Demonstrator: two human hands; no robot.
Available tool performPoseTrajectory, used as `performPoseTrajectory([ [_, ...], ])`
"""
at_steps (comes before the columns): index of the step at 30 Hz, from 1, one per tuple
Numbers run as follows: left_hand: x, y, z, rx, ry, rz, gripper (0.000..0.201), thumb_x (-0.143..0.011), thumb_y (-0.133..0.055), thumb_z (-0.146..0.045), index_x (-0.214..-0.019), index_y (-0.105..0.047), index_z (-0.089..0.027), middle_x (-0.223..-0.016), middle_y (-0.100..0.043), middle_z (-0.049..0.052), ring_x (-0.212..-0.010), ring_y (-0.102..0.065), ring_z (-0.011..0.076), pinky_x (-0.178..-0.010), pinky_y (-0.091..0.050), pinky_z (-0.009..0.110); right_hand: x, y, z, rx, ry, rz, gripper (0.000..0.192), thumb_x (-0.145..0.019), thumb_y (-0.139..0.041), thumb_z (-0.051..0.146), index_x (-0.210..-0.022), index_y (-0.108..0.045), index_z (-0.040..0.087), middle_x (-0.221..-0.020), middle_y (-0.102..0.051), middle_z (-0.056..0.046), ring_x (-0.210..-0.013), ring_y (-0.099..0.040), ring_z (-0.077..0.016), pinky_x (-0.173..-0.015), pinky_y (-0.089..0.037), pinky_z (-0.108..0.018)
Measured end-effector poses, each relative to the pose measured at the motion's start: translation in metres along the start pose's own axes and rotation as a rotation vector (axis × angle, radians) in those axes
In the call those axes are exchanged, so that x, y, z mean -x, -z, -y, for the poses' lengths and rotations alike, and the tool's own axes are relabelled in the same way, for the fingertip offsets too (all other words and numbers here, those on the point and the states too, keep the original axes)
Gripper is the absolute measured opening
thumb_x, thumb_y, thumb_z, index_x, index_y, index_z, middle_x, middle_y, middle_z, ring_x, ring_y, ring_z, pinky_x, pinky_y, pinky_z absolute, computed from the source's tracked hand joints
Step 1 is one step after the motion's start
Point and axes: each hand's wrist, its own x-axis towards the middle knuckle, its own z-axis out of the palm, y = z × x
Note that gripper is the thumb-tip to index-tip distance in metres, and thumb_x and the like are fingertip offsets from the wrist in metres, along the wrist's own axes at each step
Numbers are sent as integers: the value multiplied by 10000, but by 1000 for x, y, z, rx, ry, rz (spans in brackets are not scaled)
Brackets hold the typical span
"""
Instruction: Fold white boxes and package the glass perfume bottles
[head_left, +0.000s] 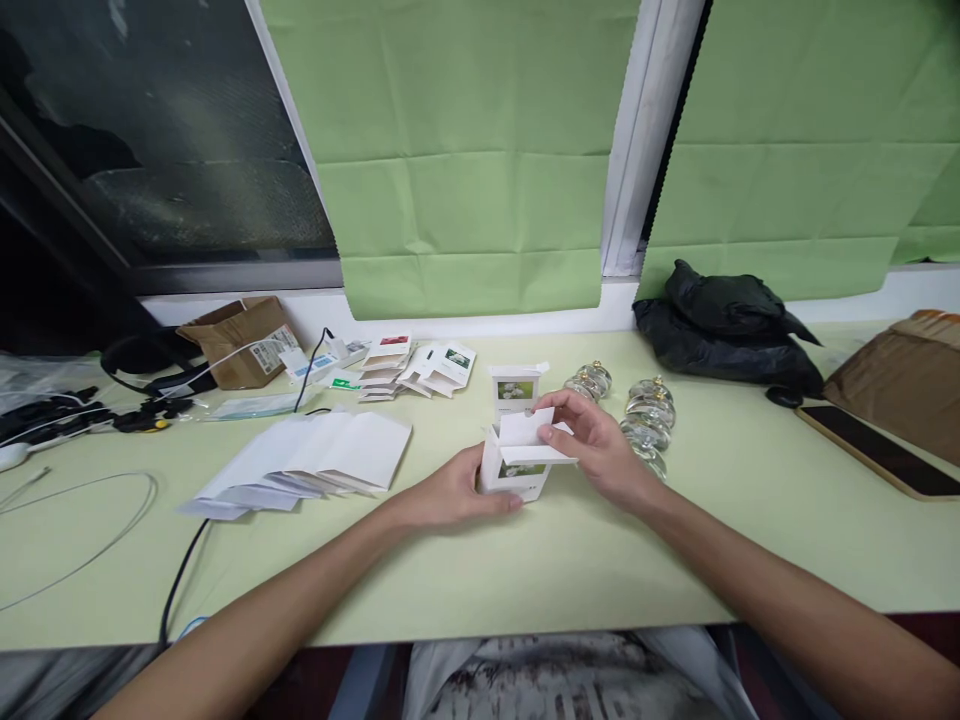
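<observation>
My left hand (pixel 463 488) is wrapped around the lower left of a small white box (pixel 534 487) with a green picture on its front. The box stands on the table with its top flaps open. At that opening, my right hand (pixel 596 445) pinches a white piece of card (pixel 525 427) between thumb and fingers; whether it is a flap or a separate insert I cannot tell. Just behind is a similar open white box (pixel 516 390). Clear glass bottles with gold tops (pixel 649 412) stand close to my right hand, and more glass bottles (pixel 589 380) are behind it.
White folded papers (pixel 337 455) lie left of my hands, and flattened small boxes (pixel 442 368) behind them. A brown carton (pixel 251 345) and cables (pixel 112 410) are at the left. To the right are a black plastic bag (pixel 731 335), a phone (pixel 885 450) and cardboard (pixel 904 380).
</observation>
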Motion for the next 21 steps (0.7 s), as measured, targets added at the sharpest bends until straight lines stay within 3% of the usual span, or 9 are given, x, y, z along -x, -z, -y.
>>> performPoseTrajectory([
  [4,-1,2,-4,34,17,-12,539,-899,-782,-481,-1315,-691,-150,-1237,-749,137,-1066,-694,278,-923,-533,360,2,2,-1,119,112,9,222,-950,-749,422,-1082,-667,264,-1062,-633,-51,-973,-603,-225,-840,-508,-346],
  [7,-1,7,-4,102,-21,24,644,-867,-774,-607,-1329,-692,-166,-1201,-760,143,-1010,-720,287,-879,-556,365,2,8,2,293,197,50,152,-990,-704,401,-1067,-706,270,-1011,-649,-52,-932,-594,-229,-841,-478,-363],
  [11,-1,10,-1,251,27,72,812,-898,-527,-825,-1338,-689,-162,-1075,-778,168,-849,-748,280,-792,-591,391,0,18,10,419,249,90,144,-1000,-691,393,-1019,-723,254,-950,-673,-54,-886,-598,-233,-818,-464,-375],
  [16,-1,16,1,286,64,38,638,-959,-618,-661,-1364,-684,-172,-1168,-760,157,-930,-718,255,-784,-567,332,0,22,14,490,295,217,161,-1008,-685,407,-1010,-758,264,-980,-713,-64,-935,-613,-254,-842,-474,-400],
  [21,1,22,-2,182,33,2,690,-922,-654,-685,-1371,-695,-162,-1202,-753,144,-1057,-691,299,-838,-529,326,4,19,14,552,385,188,147,-1039,-640,362,-989,-744,272,-968,-698,-78,-919,-596,-262,-840,-467,-430],
])
